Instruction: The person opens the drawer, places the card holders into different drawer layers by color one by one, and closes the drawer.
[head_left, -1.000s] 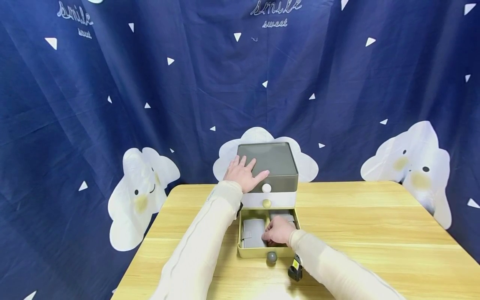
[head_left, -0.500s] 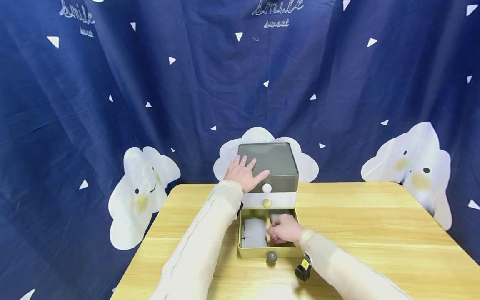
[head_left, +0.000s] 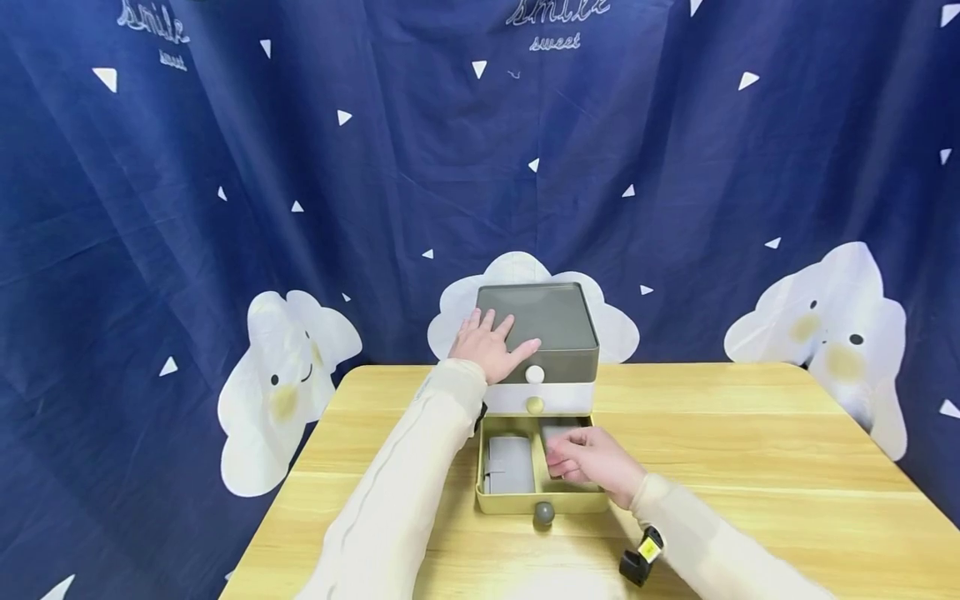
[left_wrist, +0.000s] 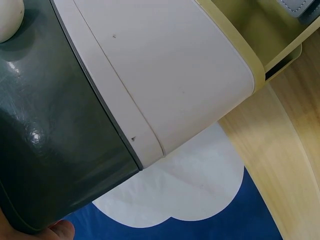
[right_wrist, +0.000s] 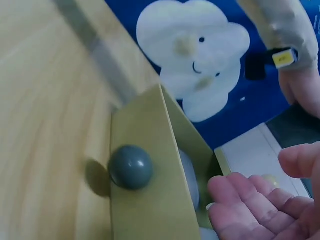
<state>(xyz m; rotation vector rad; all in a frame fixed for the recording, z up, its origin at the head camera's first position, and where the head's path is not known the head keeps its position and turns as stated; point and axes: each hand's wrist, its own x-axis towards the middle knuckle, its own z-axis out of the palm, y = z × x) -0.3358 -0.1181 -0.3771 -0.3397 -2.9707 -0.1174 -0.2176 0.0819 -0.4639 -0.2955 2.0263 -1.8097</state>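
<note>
A small desktop chest has a dark grey top unit (head_left: 543, 312), a white middle drawer (head_left: 558, 398) and a yellow-green bottom drawer (head_left: 506, 504) pulled out. My left hand (head_left: 483, 346) rests on the dark top with fingers spread. In the drawer's left compartment lies a light grey flat case (head_left: 510, 467) with a strap. Another grey flat item (head_left: 557, 427) is in the right compartment, partly hidden by my right hand (head_left: 592, 462). That hand is over the drawer's right side. In the right wrist view its fingers (right_wrist: 245, 200) are loosely bent, thumb apart, nothing between them.
The bottom drawer's round grey knob (right_wrist: 131, 167) juts out over the wooden table (head_left: 750, 467). A white knob (head_left: 535, 374) and a yellow knob (head_left: 535, 405) mark the upper drawers. A blue curtain with clouds (head_left: 675, 208) hangs behind.
My right hand has drawn back to the right from inside the right compartment, exposing more of the drawer's divider. My left hand stays on the chest's top.
</note>
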